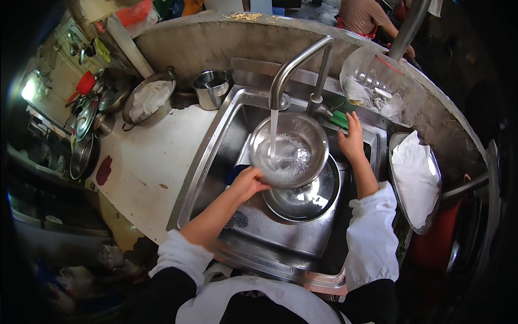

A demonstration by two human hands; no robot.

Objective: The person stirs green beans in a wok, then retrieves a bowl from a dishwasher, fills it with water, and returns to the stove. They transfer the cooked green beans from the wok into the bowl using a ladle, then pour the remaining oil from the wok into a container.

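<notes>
Water runs from a curved steel faucet (283,75) into a stainless steel bowl (319,133) in the sink. My left hand (247,184) grips the bowl's lower left rim, thumb and fingers pinching it. Under that bowl, and partly hidden by it, a second round metal vessel (336,190) holds water with bright reflections. My right hand (352,137) is raised with its fingers spread, right of the bowl and near the green scrub brush (339,119) behind the sink; it holds nothing. A dark blue thing (234,174) lies left of the bowl, partly covered.
The sink rim (194,170) borders a white worktop (153,162). A steel pot (211,91) and a pan with white cloth (131,109) stand at the back left. On the right are a clear plastic container (412,93) and a tray with white cloth (435,162). Another person (360,18) is beyond the wall.
</notes>
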